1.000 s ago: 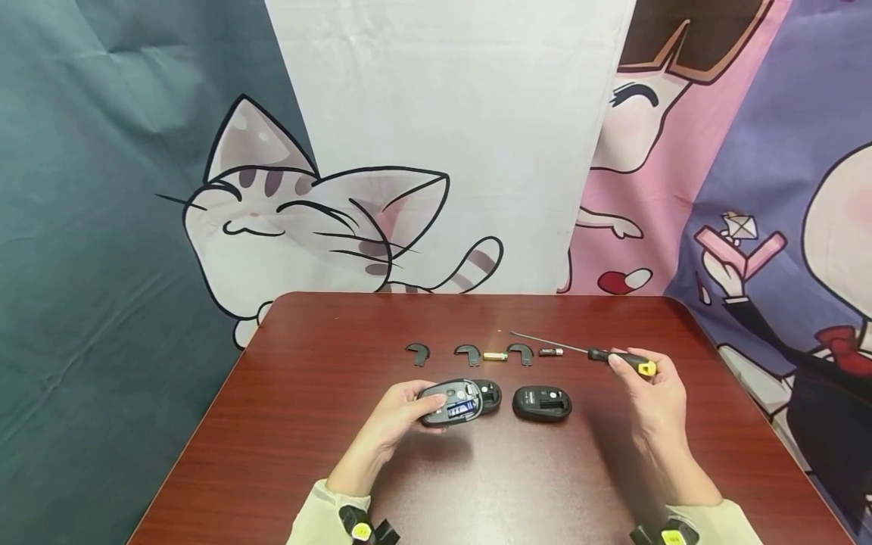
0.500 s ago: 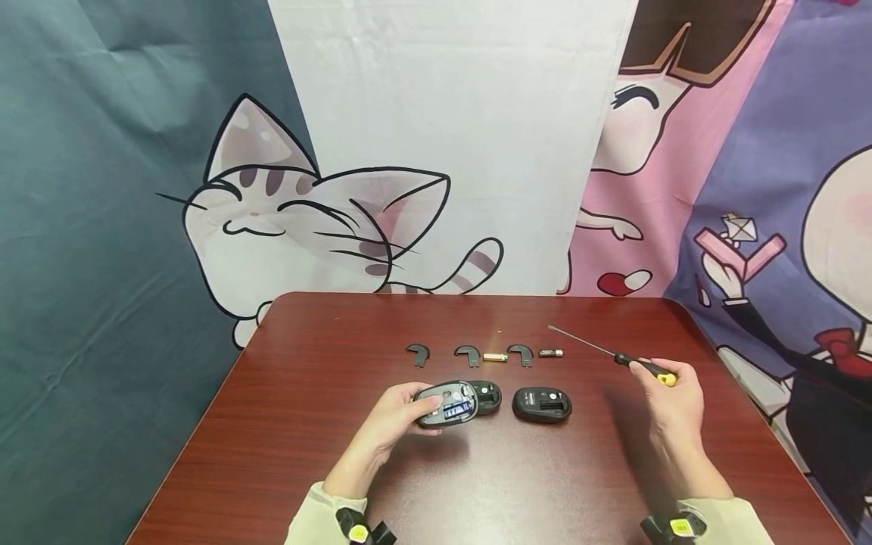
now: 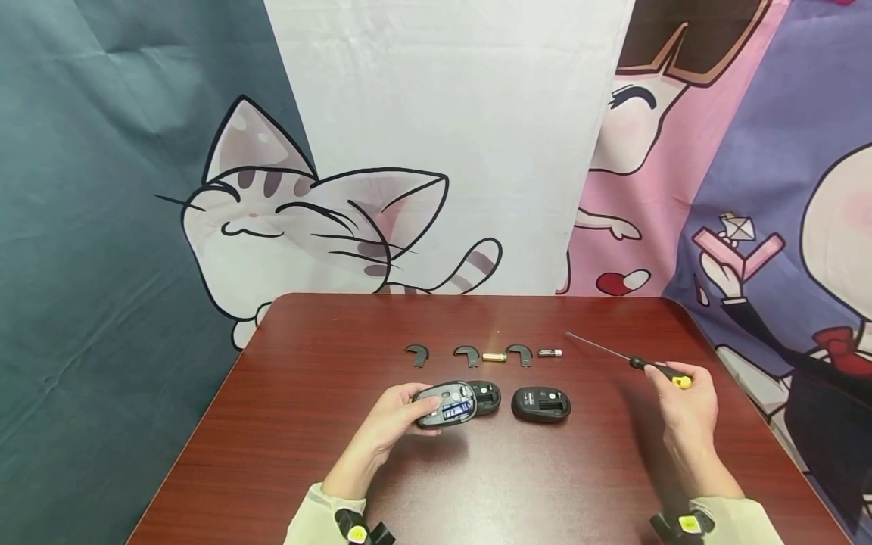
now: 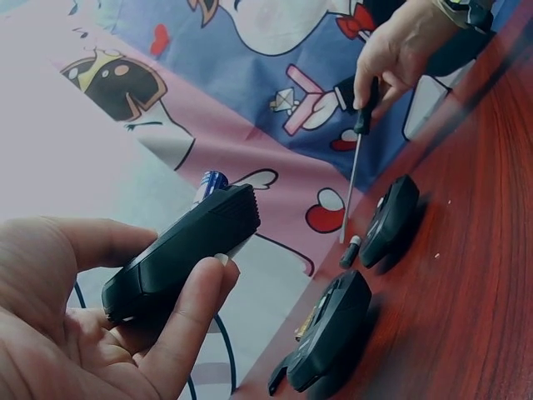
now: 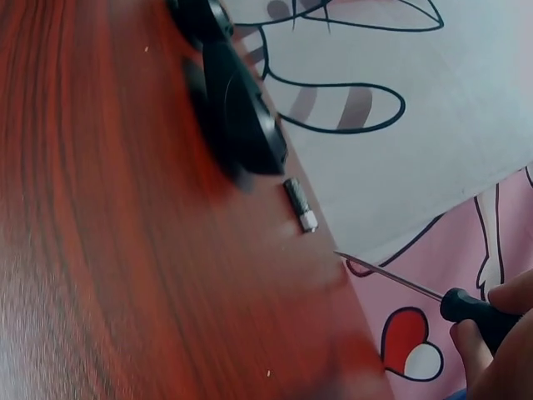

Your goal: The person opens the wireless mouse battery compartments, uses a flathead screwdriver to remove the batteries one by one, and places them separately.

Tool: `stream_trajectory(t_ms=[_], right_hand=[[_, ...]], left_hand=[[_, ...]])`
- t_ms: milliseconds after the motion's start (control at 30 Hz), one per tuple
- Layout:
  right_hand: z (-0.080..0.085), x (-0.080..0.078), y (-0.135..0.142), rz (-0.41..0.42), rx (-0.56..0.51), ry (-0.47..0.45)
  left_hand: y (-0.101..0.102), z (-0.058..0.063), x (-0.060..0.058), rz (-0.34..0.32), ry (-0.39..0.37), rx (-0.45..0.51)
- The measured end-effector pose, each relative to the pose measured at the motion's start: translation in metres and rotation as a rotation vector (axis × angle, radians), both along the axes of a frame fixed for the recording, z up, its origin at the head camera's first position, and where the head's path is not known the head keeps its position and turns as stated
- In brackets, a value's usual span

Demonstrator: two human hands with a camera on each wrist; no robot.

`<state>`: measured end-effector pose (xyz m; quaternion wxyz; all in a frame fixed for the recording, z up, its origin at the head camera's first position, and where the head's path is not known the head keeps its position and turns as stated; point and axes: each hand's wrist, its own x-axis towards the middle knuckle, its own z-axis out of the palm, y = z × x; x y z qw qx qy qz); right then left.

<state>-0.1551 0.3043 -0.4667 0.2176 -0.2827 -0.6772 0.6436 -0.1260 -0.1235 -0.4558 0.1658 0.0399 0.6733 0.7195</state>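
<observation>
Upside down in my left hand [image 3: 390,418] is a black mouse [image 3: 446,394], thumb across its grey underside. A blue battery [image 3: 458,410] sits in its uncovered compartment; in the left wrist view the battery's end [image 4: 210,185] juts above the mouse body. My right hand [image 3: 691,401] grips a screwdriver [image 3: 642,364] by its black and yellow handle, over the table's right side. Its thin shaft [image 5: 391,275] points away to the left, tip in the air. Beyond the held mouse and partly hidden by it lies a second mouse [image 3: 489,397], underside up.
Another upturned mouse [image 3: 541,406], its battery slot uncovered, lies right of the second. Behind stand in a row three curved dark covers, among them a left cover [image 3: 421,356], plus a gold-and-white battery [image 3: 494,357] and a black battery [image 3: 549,353]. A printed cloth [image 3: 436,113] hangs behind the table.
My right hand has carried the screwdriver to the right and slightly nearer me, away from the mice. The held mouse has shifted a little left and turned slightly.
</observation>
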Motion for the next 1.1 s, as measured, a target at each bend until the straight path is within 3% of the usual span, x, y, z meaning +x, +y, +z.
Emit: stream_trajectory(t_ms=[167,367,667,800,967,1100], right_hand=[[-0.002,0.001,0.009,0.044,0.164,-0.132],[-0.004,0.003,0.020,0.147,0.532,-0.259],[-0.005,0.009,0.033,0.390,0.942,-0.272],[-0.006,0.010,0.035,0.463,1.018,-0.333],[-0.005,0.009,0.034,0.543,1.026,-0.431],[-0.006,0.009,0.029,0.577,1.037,-0.450]], left_hand=[[0.000,0.000,0.000,-0.006,0.003,-0.008],[0.000,-0.002,0.001,-0.009,0.012,-0.018],[0.000,0.001,0.003,-0.020,0.044,-0.034],[0.000,0.002,0.003,-0.019,0.042,-0.037],[0.000,0.002,0.003,-0.021,0.037,-0.032],[-0.001,0.001,0.002,-0.018,0.036,-0.034]])
